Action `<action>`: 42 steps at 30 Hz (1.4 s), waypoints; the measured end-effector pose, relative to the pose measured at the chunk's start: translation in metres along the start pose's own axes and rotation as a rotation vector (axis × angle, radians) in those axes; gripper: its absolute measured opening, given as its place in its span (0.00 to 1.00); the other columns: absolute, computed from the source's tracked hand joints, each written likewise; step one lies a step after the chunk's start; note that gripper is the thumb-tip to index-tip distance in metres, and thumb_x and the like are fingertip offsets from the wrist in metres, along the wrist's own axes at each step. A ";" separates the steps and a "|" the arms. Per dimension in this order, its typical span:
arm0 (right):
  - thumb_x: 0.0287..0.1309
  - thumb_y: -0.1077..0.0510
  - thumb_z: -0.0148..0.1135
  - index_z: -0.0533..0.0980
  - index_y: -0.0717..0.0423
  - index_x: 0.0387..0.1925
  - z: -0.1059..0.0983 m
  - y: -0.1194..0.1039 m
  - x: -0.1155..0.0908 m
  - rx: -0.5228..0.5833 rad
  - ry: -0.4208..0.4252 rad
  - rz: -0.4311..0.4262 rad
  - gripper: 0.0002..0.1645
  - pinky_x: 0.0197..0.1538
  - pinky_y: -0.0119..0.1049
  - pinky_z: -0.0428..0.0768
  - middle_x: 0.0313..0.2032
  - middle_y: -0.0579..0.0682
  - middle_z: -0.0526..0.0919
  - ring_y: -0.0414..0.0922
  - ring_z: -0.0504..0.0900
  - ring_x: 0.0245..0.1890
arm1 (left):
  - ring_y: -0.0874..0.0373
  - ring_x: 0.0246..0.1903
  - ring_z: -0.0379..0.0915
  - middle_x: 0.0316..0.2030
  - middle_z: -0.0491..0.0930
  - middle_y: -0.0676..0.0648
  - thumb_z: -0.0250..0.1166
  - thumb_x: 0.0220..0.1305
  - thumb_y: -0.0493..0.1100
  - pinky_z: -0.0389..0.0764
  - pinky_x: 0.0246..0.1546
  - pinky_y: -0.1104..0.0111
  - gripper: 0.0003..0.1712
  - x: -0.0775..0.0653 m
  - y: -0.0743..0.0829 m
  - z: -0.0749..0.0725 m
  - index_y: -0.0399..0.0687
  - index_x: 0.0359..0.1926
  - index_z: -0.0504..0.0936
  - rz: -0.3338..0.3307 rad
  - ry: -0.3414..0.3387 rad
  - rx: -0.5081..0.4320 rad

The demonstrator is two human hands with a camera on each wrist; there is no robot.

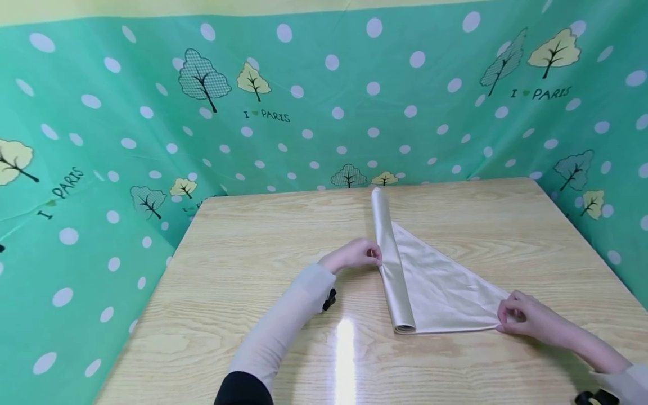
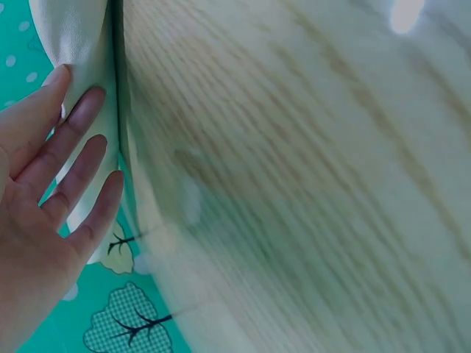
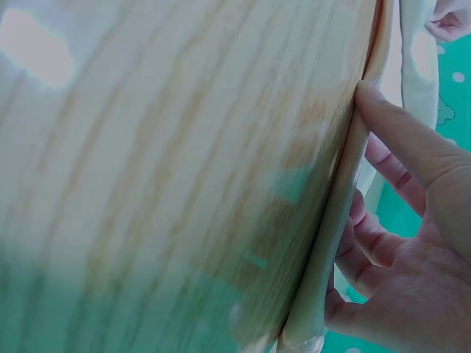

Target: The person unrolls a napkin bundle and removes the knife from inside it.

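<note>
A cream, satiny cloth (image 1: pixel 445 287) lies on the table, its left part wound into a long roll (image 1: pixel 395 287) that slants away from me. The flat part tapers to a corner on the right. My left hand (image 1: pixel 356 253) pinches the left side of the roll near its middle. In the left wrist view, thumb and index finger of the left hand (image 2: pixel 55 184) meet at the roll (image 2: pixel 73 29), the other fingers spread. At the right corner my right hand (image 1: pixel 531 318) pinches the cloth. In the right wrist view, the thumb of that hand (image 3: pixel 412 243) presses the cloth's edge.
The cloth rests on a light wood-grain table (image 1: pixel 228 309) with a bright light reflection (image 1: pixel 346 360) near its front. A green dotted curtain (image 1: pixel 304 73) with tree prints hangs behind the table and along both sides.
</note>
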State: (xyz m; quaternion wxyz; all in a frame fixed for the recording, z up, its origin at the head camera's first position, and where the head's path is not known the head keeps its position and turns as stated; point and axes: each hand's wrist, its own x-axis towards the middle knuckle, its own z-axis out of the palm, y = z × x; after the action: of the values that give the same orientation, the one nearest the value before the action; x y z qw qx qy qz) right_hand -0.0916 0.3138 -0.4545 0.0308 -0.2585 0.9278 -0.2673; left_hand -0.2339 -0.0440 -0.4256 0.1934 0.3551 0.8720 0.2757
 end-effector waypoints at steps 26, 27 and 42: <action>0.41 0.57 0.67 0.68 0.42 0.20 0.001 0.002 -0.001 0.023 0.001 -0.012 0.14 0.23 0.27 0.55 0.23 0.42 0.60 0.31 0.56 0.24 | 0.64 0.29 0.69 0.27 0.76 0.52 0.62 0.54 0.41 0.69 0.34 0.77 0.07 -0.002 0.005 -0.001 0.44 0.35 0.79 -0.058 0.034 0.004; 0.42 0.56 0.67 0.68 0.43 0.21 0.001 0.002 -0.001 0.023 -0.006 -0.006 0.13 0.24 0.27 0.55 0.23 0.42 0.60 0.31 0.56 0.24 | 0.64 0.29 0.69 0.28 0.76 0.52 0.62 0.55 0.41 0.69 0.35 0.77 0.08 -0.001 0.008 -0.001 0.44 0.36 0.79 -0.054 0.031 0.001; 0.41 0.57 0.67 0.68 0.42 0.20 0.000 0.003 0.000 0.010 0.007 -0.036 0.14 0.24 0.26 0.56 0.23 0.41 0.60 0.30 0.57 0.24 | 0.67 0.24 0.68 0.24 0.75 0.53 0.61 0.55 0.40 0.68 0.29 0.81 0.11 0.018 0.034 0.014 0.41 0.40 0.78 0.022 -0.012 0.018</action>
State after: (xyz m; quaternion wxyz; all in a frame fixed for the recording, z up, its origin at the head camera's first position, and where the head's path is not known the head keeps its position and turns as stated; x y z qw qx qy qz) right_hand -0.0927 0.3158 -0.4561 0.0241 -0.2742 0.9217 -0.2732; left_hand -0.2216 -0.0056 -0.4178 0.1925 0.3681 0.8693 0.2679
